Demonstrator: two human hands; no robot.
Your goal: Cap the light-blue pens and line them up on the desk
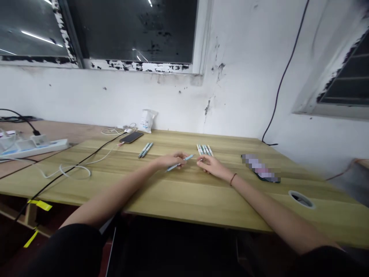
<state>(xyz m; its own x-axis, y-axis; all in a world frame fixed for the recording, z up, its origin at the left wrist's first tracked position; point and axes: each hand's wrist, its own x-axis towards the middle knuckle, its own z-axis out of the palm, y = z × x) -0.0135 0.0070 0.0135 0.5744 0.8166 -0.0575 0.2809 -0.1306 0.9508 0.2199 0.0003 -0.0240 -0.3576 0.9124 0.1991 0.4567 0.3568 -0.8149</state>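
Above the middle of the table, my left hand [175, 159] is closed around a light blue pen [172, 167]. The pen lies slantwise, its upper end pointing right toward my other hand. My right hand [211, 164] is just to the right, fingers curled together and thumb tucked in. A small pale bit shows at its fingertips, too small to name. Behind my right hand is a row of several pens [205, 149] with pale blue and white barrels, partly covered by the fingers. Two more blue pens [145, 150] lie side by side beyond my left forearm.
A dark phone [132, 137] with a cable lies at the back left, near a white plastic packet [146, 120]. A white power strip [37, 148] is at far left. On the right are a blurred-out flat object [261, 168] and a round cable hole [301, 199].
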